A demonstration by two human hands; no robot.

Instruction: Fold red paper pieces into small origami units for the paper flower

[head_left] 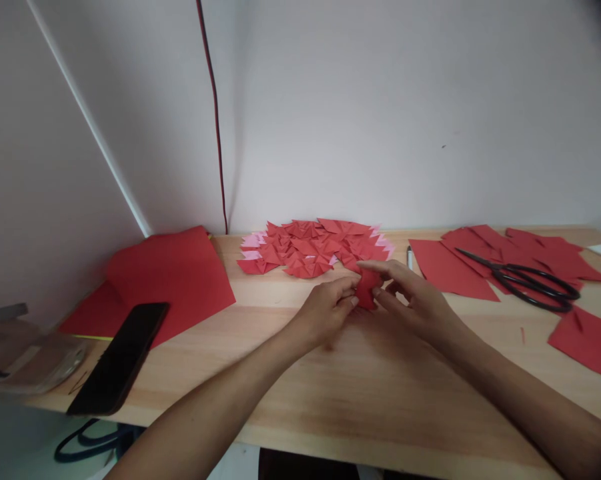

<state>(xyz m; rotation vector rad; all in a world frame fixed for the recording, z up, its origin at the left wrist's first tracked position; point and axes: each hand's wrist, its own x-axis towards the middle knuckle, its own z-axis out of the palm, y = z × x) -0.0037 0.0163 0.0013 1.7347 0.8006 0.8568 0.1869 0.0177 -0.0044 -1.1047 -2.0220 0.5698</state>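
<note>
A small piece of folded red paper is held up between both hands, just above the middle of the table. My left hand pinches its left edge between thumb and fingers. On the other side my right hand has its index finger at the top edge and its thumb against the paper. The fingers partly cover the folds. Right behind the hands lies a pile of folded red and pink paper pieces, spread along the wall side of the table.
Black-handled scissors rest on red paper sheets at the right, near a white pen and a red square. Leftward are larger red sheets, a black phone and a clear plastic item. A cable hangs down the wall.
</note>
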